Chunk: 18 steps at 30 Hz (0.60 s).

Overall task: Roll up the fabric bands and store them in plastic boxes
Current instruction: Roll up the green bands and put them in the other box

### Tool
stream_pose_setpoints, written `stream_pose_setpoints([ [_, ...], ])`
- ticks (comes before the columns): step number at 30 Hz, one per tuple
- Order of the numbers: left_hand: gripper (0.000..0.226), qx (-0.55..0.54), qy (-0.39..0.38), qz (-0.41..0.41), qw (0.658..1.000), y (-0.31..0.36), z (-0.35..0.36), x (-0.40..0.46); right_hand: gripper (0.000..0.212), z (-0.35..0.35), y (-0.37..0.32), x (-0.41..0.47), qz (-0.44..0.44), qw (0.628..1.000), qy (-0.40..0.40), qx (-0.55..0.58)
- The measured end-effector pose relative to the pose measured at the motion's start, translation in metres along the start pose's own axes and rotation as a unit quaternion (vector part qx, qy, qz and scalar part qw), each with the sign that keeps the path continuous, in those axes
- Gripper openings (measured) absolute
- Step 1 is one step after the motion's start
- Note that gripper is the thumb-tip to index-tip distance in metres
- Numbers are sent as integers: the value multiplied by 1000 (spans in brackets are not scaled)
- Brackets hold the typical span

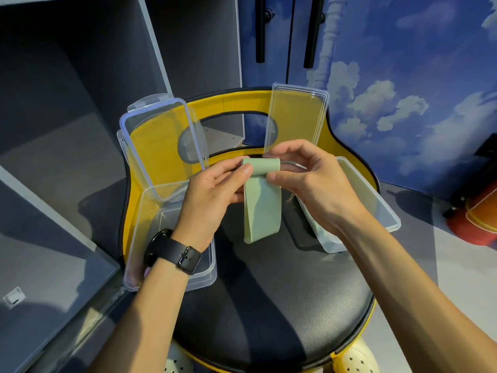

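A pale green fabric band (262, 200) hangs between both hands above the black chair seat (282, 292), its top end curled over. The left hand (212, 189) and right hand (309, 179) pinch that curl. Open clear plastic boxes stand left (139, 238) and right (376, 200), lids raised.

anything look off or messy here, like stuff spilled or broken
Nothing stands out. Both hands, left hand and right hand, hold the top of the green band, its tail hanging loose. The left box and right box sit open on the chair seat, lids upright, nothing spilled or cracked.
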<state>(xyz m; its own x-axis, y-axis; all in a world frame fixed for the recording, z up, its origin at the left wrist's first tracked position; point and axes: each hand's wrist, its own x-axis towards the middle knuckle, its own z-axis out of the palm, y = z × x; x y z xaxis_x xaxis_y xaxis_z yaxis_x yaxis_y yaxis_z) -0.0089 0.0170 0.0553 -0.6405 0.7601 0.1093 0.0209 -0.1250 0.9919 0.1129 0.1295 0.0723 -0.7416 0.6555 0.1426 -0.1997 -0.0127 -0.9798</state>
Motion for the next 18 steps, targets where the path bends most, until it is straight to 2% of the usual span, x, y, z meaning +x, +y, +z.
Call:
stream_pose_setpoints([
  [3, 21, -34, -13, 1, 999, 3, 0, -1, 38, -2, 0, 2, 27, 999, -1, 20],
  [9, 29, -40, -37, 15, 998, 4, -1, -3, 25, -2, -3, -1, 107, 992, -27, 54],
  [11, 31, -36, -46, 14, 998, 3, -2, -4, 21, -2, -4, -1, 111, 992, -27, 57],
  [18, 33, -52, -53, -25, 997, 4, -2, -2, 25, -6, -2, 1, 81, 995, -9, 49],
])
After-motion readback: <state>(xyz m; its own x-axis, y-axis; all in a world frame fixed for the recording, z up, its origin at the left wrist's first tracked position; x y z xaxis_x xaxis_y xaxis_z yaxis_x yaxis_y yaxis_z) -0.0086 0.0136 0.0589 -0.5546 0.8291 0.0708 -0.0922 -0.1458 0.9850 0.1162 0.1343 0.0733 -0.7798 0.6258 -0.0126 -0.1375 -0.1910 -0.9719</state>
